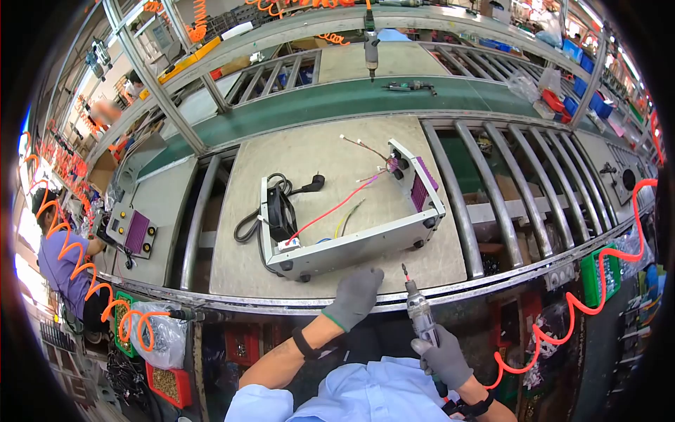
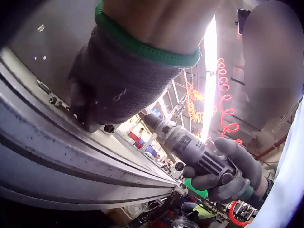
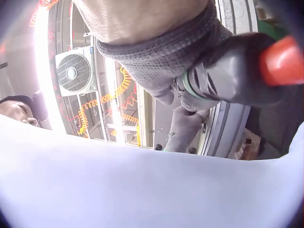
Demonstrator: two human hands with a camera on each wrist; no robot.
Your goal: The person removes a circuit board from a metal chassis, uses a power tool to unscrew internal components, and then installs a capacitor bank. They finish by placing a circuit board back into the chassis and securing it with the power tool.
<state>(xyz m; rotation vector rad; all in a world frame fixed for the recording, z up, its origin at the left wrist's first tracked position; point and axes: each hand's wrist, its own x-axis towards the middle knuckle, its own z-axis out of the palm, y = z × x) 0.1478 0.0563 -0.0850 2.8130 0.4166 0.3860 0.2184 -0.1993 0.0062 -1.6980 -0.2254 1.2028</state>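
My right hand [image 1: 448,360], in a grey glove, grips a power screwdriver [image 1: 422,316] with its bit pointing up and away from me. An orange-red hose fitting [image 3: 282,61] shows at the tool's rear end in the right wrist view. My gloved left hand [image 1: 354,299] is at the bench's front edge, fingers bent, left of the bit; I cannot tell whether its fingers hold something. Just beyond both hands, a grey metal chassis [image 1: 351,243] lies on the board. It carries a purple-finned end panel [image 1: 424,184], a black fan [image 1: 282,211], loose wires and a black plug cable [image 1: 308,184].
The pale board [image 1: 239,271] lies between metal rollers [image 1: 496,197]. A green belt [image 1: 295,105] runs behind it. Overhead hangs another power screwdriver [image 1: 371,53]. Parts bins, one red [image 1: 169,385] and one green [image 1: 600,278], flank the bench. A person [image 1: 67,260] works at the left.
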